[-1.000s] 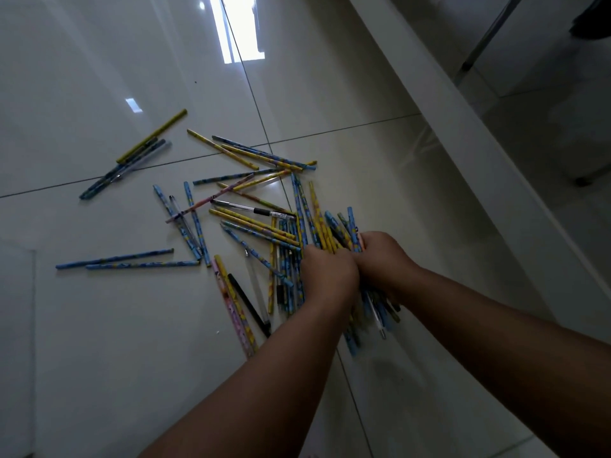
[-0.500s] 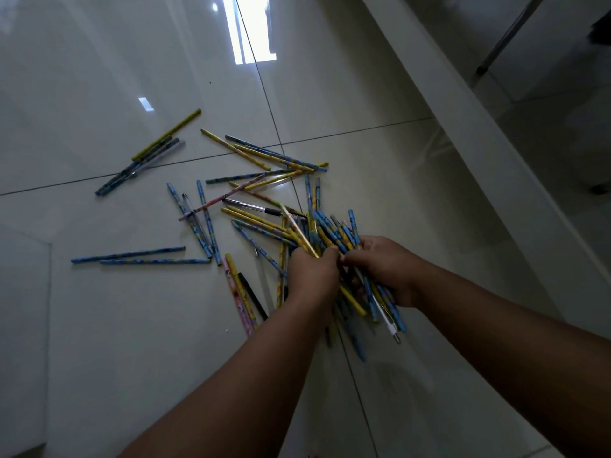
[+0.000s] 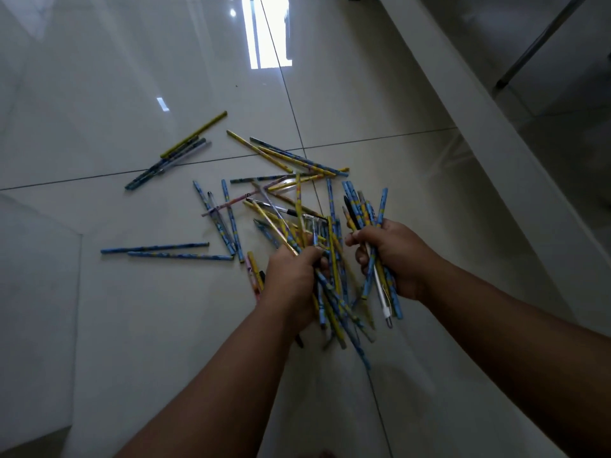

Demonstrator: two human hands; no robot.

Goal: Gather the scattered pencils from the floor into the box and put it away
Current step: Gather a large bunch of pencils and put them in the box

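Both hands grip pencils on the near side of the grout cross (image 3: 302, 149), the point where the floor (image 3: 99, 94) joints meet.

Left hand (image 3: 291, 276): fist closed round the left bundle (image 3: 334, 292), a loose, splayed sheaf. Its far ends fan out toward the cross, and its near ends point back at the person and to the right.

Right hand (image 3: 396, 259): fingers and thumb curled round the right bundle (image 3: 367, 209), which is tighter and more parallel. Its long axis runs near to far, with the far ends standing clear above the fist. A white pen (image 3: 380, 292) lies among them, tip toward the person. The two hands are close together but do not touch.

Loose pencils (image 3: 231, 219) remain on the floor:
- One fan (image 3: 299, 157) lies at the cross, its axes slanting down to the right.
- A yellow one with darker ones (image 3: 193, 134) lies left of the cross, slanting up to the right.
- A blue pair (image 3: 155, 248) lies well left of and nearer than the cross, almost crosswise.
- A crossed tangle lies between the cross and the left hand.

Surface: large glossy pale tiles with thin dark joints. Window glare (image 3: 267, 31) shows beyond the cross. A white ledge (image 3: 482, 133) runs diagonally to the right of the cross, with a metal leg (image 3: 542, 41) beyond it. Lighting is dim.
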